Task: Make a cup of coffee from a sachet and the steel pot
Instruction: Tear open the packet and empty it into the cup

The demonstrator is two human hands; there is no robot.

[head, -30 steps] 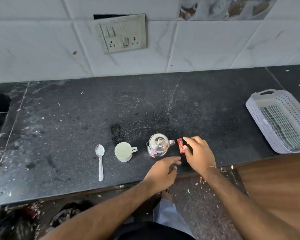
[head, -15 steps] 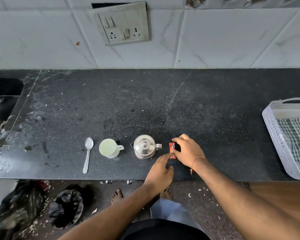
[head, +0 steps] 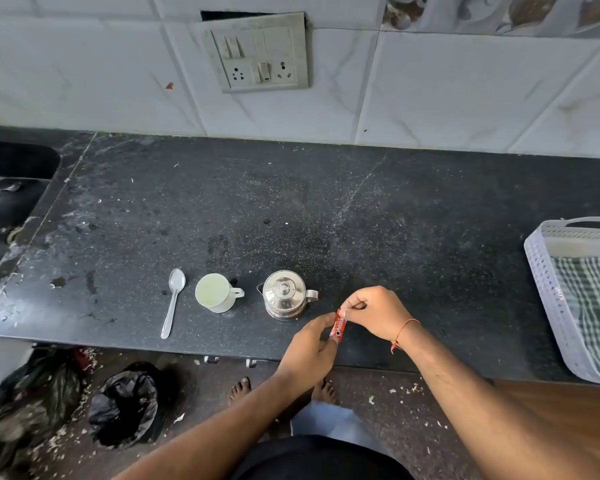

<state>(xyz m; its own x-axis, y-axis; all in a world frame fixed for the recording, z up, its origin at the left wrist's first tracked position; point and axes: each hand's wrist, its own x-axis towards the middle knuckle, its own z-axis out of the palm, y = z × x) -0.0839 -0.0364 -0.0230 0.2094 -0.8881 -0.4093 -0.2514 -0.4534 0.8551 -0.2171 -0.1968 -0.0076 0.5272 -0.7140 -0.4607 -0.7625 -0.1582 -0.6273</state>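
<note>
A small red coffee sachet (head: 338,326) is held upright just above the counter's front edge. My right hand (head: 378,311) pinches its top end and my left hand (head: 309,351) pinches its lower end. Just left of the hands stands the lidded steel pot (head: 284,294). A pale green cup (head: 214,292) sits further left with its handle pointing right. A steel spoon (head: 172,303) lies left of the cup, bowl away from me.
The dark stone counter (head: 326,209) ends at a tiled wall with a switch and socket plate (head: 257,53). A white plastic basket (head: 548,296) with a checked cloth stands at the right edge. A sink (head: 7,188) is at the far left. Black bags (head: 125,403) lie on the floor.
The sachet has come up off the counter. My right hand lifted it and my left hand has joined to grip its lower end.
</note>
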